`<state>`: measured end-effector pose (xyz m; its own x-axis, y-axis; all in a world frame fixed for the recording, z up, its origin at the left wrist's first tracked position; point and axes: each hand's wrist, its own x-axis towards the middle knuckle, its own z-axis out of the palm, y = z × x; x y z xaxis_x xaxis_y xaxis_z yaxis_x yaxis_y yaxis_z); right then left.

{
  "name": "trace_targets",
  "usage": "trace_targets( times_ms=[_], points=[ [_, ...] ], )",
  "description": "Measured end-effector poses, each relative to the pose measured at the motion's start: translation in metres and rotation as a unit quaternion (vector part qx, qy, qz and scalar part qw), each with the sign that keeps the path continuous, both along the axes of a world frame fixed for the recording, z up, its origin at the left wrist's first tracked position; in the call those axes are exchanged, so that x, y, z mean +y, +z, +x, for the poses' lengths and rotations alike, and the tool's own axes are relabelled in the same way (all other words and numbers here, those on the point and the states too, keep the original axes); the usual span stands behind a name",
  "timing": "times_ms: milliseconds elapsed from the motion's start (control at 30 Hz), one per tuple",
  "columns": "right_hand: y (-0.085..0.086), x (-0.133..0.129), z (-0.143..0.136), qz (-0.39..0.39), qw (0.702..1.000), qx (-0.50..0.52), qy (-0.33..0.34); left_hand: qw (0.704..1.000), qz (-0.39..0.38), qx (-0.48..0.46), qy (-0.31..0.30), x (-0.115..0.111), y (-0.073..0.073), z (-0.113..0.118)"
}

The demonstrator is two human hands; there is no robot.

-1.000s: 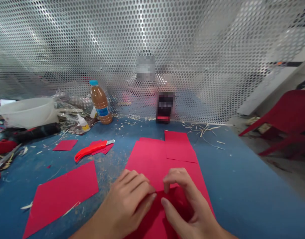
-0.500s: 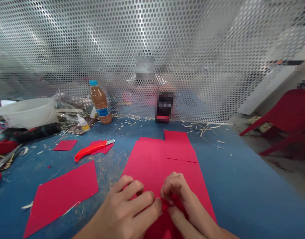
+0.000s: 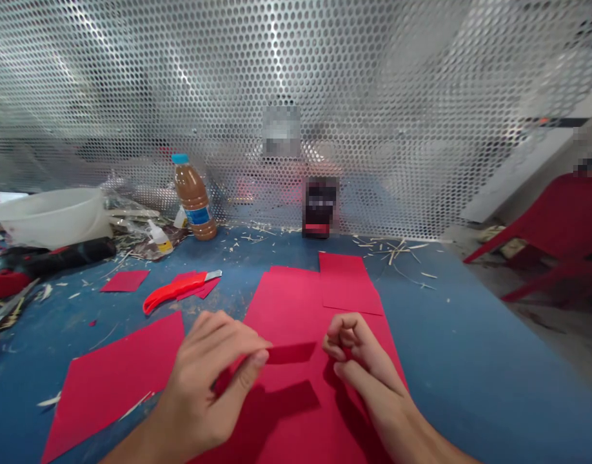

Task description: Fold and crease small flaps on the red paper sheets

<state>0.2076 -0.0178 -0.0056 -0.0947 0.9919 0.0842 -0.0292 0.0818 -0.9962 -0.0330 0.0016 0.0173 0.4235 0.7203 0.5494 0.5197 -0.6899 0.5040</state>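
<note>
The left fingers (image 3: pixel 260 358) pinch one end of a narrow red paper strip (image 3: pixel 291 352) raised over the large red paper sheet (image 3: pixel 289 303), best held lightly to avoid creasing; the right fingers (image 3: pixel 358 327) curl near its free end, whether gripping anything I cannot tell. Farther left on the blue bench (image 3: pixel 460 335), the red-handled metal-bladed cutter (image 3: pixel 175 290) lies across red scraps, its exposed blade worth avoiding.

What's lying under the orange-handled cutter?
Small pieces of red paper stick out from under the cutter, which rests on the blue table. The handle covers part of them, so their full outline and exact number can't be told.
</note>
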Motion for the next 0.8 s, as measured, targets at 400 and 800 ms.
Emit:
trace_targets(
  times_ms=[400,800],
  points=[
    [-0.006,0.006,0.001,0.098,0.977,-0.186,0.03,0.981,-0.18,-0.056,0.036,-0.006,-0.021,0.014],
    [-0.004,0.002,-0.001,0.012,0.996,-0.08,0.044,0.779,-0.534,-0.325,-0.054,-0.005,-0.002,0.024]
  ],
)
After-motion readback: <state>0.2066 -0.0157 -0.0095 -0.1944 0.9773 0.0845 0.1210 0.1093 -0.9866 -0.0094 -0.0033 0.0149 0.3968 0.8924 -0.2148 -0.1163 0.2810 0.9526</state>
